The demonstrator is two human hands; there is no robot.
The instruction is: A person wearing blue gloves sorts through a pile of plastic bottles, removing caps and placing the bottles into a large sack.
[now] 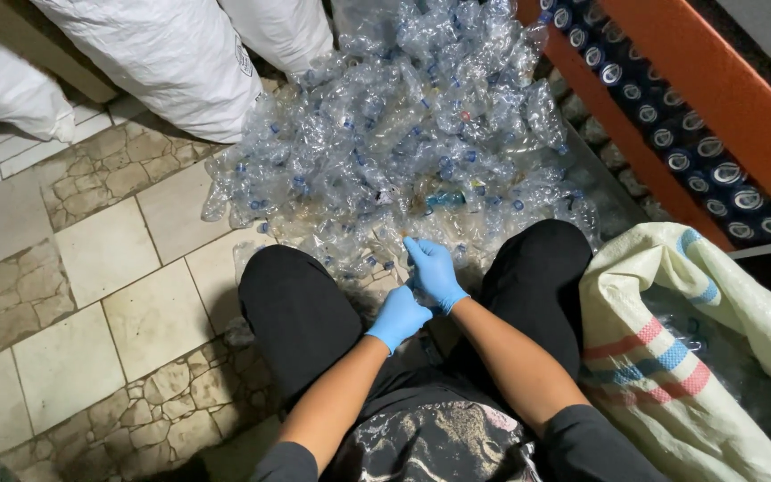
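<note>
Sitting over a tiled floor (91,268), the person brings both blue-gloved hands together between their knees. The right hand (433,272) reaches to the near edge of a heap of crushed clear plastic bottles (403,134); whether its fingers grasp one cannot be told. The left hand (399,317) is clenched just beside it. A striped woven sack (671,348) lies open at the right.

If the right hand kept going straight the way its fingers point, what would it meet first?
Probably the pile of crushed clear plastic bottles: the right hand points up-left at its near edge, though depth there is unclear.
</note>
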